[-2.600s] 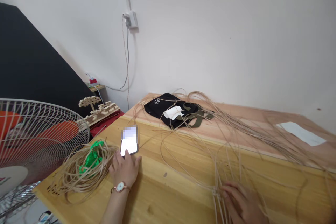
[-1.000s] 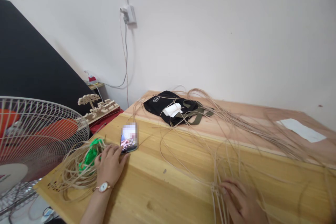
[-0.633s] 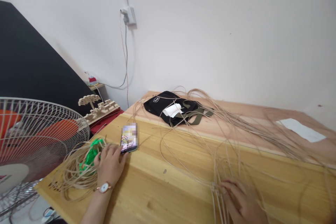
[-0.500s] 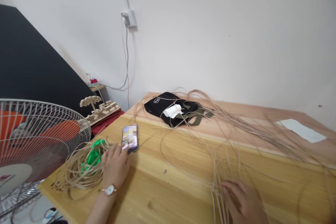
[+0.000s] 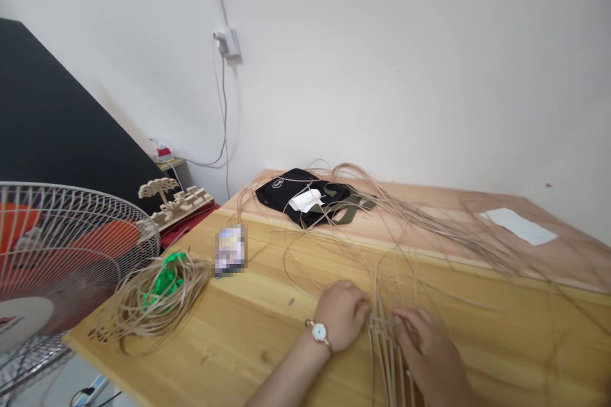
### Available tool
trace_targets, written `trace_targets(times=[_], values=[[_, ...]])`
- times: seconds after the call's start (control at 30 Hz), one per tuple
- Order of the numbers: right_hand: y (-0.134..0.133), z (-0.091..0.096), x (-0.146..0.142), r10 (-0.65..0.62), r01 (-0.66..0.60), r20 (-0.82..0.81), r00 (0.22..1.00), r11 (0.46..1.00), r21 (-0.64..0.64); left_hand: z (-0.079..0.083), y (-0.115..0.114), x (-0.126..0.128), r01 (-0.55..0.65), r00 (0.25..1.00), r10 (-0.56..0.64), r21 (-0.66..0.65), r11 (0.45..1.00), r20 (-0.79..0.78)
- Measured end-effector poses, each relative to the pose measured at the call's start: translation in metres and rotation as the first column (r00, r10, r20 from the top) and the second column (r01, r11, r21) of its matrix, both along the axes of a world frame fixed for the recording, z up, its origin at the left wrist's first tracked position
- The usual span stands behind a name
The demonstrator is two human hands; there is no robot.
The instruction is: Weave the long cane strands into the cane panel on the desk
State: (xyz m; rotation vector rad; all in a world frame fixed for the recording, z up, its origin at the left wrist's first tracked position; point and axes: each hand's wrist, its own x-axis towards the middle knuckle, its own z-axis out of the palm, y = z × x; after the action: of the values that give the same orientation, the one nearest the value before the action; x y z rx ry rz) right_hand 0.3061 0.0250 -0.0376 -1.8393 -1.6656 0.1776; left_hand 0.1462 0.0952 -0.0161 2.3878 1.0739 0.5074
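Close handwork at a woven crossing (image 5: 382, 329)

A person's left hand (image 5: 341, 315), wearing a wristwatch (image 5: 319, 332), is at 9 o'clock of the woven crossing of tan, cane-like strands on a wooden table (image 5: 229, 343); its fingers bend, tips hidden, so whether they grip cannot be told. The right hand (image 5: 432, 353), at 4 o'clock, curls thumb and forefinger near the edge, too blurred to show whether they pinch a strand. At 9 o'clock lies a coil of strands (image 5: 143, 321) around green plastic (image 5: 167, 276), with an electric fan (image 5: 102, 238) past it; at 10, a smartphone (image 5: 230, 251) with a pixelated screen. Farther off, a black tote bag (image 5: 284, 189) bears white paper (image 5: 305, 200) at 11 o'clock; a white sheet (image 5: 522, 227) lies at 2. Beyond, at 11, is a wall socket (image 5: 231, 42).
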Motion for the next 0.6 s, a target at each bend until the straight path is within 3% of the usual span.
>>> trace_targets(times=[0.13, 0.27, 0.47, 0.6], values=[[0.0, 0.005, 0.003, -0.051, 0.049, -0.092, 0.994, 0.998, -0.025, -0.02, 0.001, 0.015, -0.084, 0.988, 0.08, 0.026, 0.996, 0.13], [0.0, 0.008, 0.005, -0.093, 0.087, -0.141, 0.986, 0.995, -0.053, -0.033, 0.0, 0.01, -0.024, 0.972, 0.025, -0.008, 1.0, 0.235], [0.0, 0.009, 0.004, -0.042, 0.036, -0.101, 0.994, 0.998, -0.055, -0.027, -0.002, 0.006, -0.027, 0.963, 0.036, -0.038, 0.999, 0.266], [0.0, 0.009, 0.004, -0.017, 0.012, -0.096, 0.995, 0.999, -0.051, -0.017, 0.0, 0.001, -0.117, 0.988, 0.109, 0.069, 0.991, 0.106]])
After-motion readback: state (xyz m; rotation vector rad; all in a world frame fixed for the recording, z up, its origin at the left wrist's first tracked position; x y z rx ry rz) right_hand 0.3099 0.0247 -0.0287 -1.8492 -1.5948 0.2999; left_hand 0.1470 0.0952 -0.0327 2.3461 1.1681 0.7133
